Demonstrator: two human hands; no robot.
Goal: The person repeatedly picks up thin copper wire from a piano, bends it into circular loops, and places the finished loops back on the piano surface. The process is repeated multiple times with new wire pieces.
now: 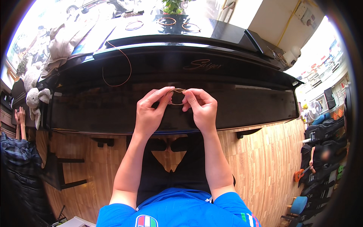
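Note:
Above the closed front of a black piano, my two hands hold a small ring of coiled bronze-coloured metal string between them. My left hand pinches the coil's left side with thumb and fingers. On the other side, my right hand pinches the coil near its upper right, where the strands cross. A loose length of thin copper-coloured string hangs in an open curve over the piano's upper edge, left of my hands.
Three coils of string, a left coil, a middle coil and a right coil, lie on the piano's top near a potted plant. A grey plush toy sits at left, near another person's hands. Someone holds a small orange instrument at right.

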